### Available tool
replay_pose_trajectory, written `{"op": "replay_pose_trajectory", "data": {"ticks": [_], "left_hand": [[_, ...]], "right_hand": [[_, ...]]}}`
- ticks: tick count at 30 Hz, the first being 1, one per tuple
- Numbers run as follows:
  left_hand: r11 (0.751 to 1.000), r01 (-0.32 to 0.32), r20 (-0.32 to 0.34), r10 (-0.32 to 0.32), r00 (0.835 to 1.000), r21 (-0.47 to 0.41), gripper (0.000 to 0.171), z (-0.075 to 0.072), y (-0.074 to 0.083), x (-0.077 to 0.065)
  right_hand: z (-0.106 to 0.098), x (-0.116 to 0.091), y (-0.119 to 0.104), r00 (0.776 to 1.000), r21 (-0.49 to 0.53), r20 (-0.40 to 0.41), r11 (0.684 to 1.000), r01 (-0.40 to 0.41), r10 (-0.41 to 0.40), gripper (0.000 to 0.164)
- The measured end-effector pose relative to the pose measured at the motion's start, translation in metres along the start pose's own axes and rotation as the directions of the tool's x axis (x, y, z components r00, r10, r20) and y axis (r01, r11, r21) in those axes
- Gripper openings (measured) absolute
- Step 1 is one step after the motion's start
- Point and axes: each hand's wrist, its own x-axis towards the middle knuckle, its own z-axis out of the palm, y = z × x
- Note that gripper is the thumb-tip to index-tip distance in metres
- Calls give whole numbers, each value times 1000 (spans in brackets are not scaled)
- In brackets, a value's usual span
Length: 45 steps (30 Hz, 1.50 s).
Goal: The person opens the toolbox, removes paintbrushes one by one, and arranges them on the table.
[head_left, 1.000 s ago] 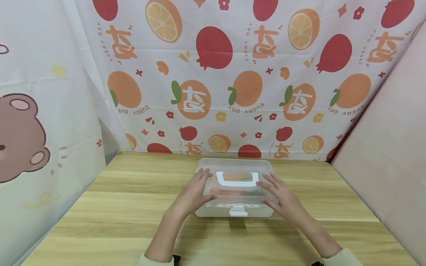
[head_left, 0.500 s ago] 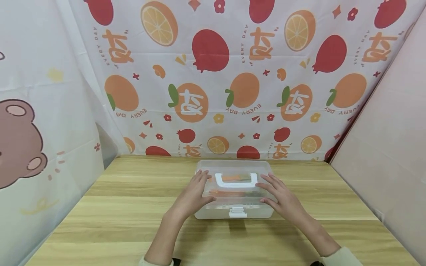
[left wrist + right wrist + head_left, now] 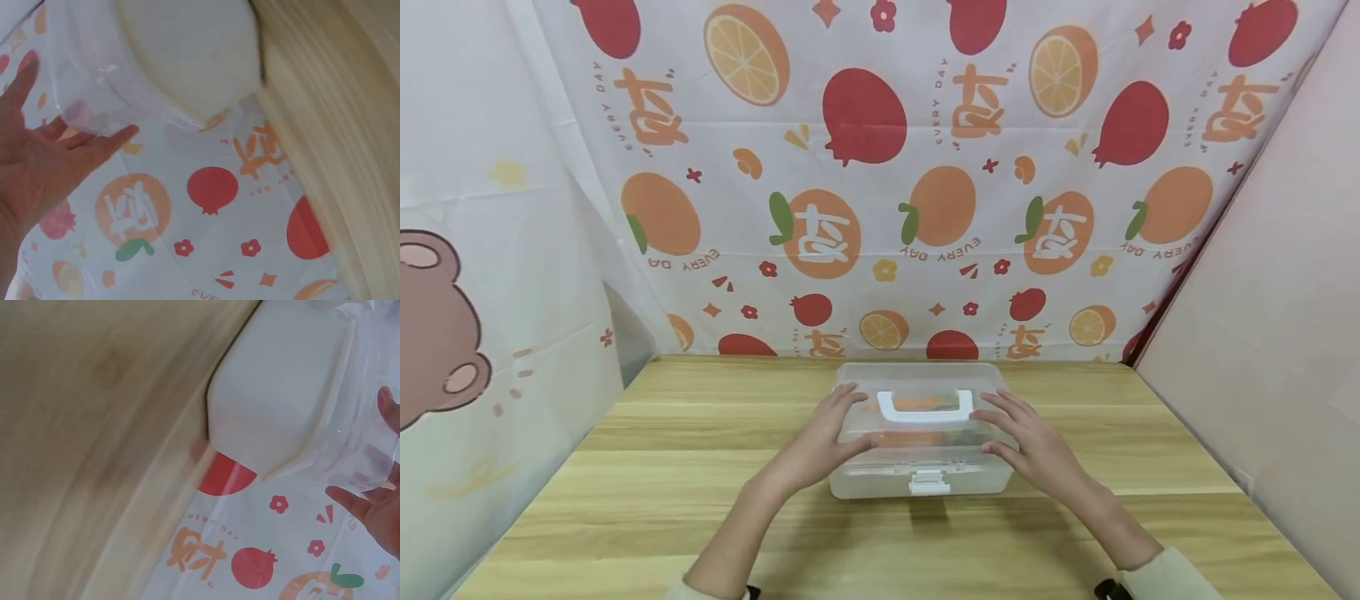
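A translucent plastic storage box [image 3: 880, 483] with its lid down stands on the table. On its lid is a white carrying handle [image 3: 925, 415], and a white latch [image 3: 929, 482] is at the front. Orange and dark items [image 3: 910, 437], blurred by the plastic, show inside. My left hand [image 3: 811, 448] is at the lid's left side, fingers spread and gently bent. At the right side is my right hand [image 3: 1030, 435], its fingers spread near the handle's end. In the left wrist view, fingertips [image 3: 129, 132] lie by the box's clear lid; firm contact cannot be told.
The wooden tabletop [image 3: 647, 475] runs around the box. Behind it hangs a fruit-printed cloth [image 3: 880, 192]. A bear-printed cloth [image 3: 512, 283] lines the left side, and a pale panel [image 3: 1270, 317] borders the right.
The head view has shifted slightly. My left wrist and forearm have swung a little outward to the left. My right hand keeps nearly the same place by the box, which remains closed.
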Motion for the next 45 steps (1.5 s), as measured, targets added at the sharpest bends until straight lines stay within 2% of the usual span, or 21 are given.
{"op": "replay_pose_trajectory", "data": {"ticks": [3, 6, 8, 10, 13, 18, 23, 29, 36, 45], "left_hand": [[995, 17, -30, -20, 999, -98, 62, -7, -10, 0], [970, 93, -65, -110, 992, -224, 53, -16, -22, 0], [927, 175, -57, -205, 977, -331, 46, -23, -32, -1], [870, 259, -23, -295, 955, -420, 42, -28, -40, -2], [786, 356, 72, -372, 925, -505, 42, -30, -51, -5], [716, 423, 238, -350, 906, -556, 50, -24, -62, -8], [655, 429, 309, -298, 903, -622, 58, -14, -66, -5], [641, 439, 346, -274, 897, -630, 62, -5, -65, -2], [647, 417, 332, -258, 907, -639, 53, -1, -64, -2], [650, 404, 324, -247, 913, -643, 51, 1, -62, -5]], "right_hand": [[-3, 3, -1, 999, 15, 32, 1000, -20, 19, 44], [-7, 7, -1, 997, 26, 64, 999, -40, 38, 44], [-10, 10, 0, 996, 31, 75, 999, -44, 41, 44], [-13, 15, 1, 995, 38, 86, 998, -47, 44, 43], [-18, 22, 3, 993, 50, 108, 997, -56, 50, 41], [-25, 35, 5, 979, 78, 176, 990, -114, 99, 39], [-31, 44, 7, 958, 99, 241, 978, -182, 154, 39], [-36, 48, 10, 943, 131, 287, 968, -215, 171, 38], [-39, 51, 12, 934, 131, 310, 966, -225, 176, 37], [-43, 57, 16, 938, 160, 312, 965, -210, 152, 35]]}}
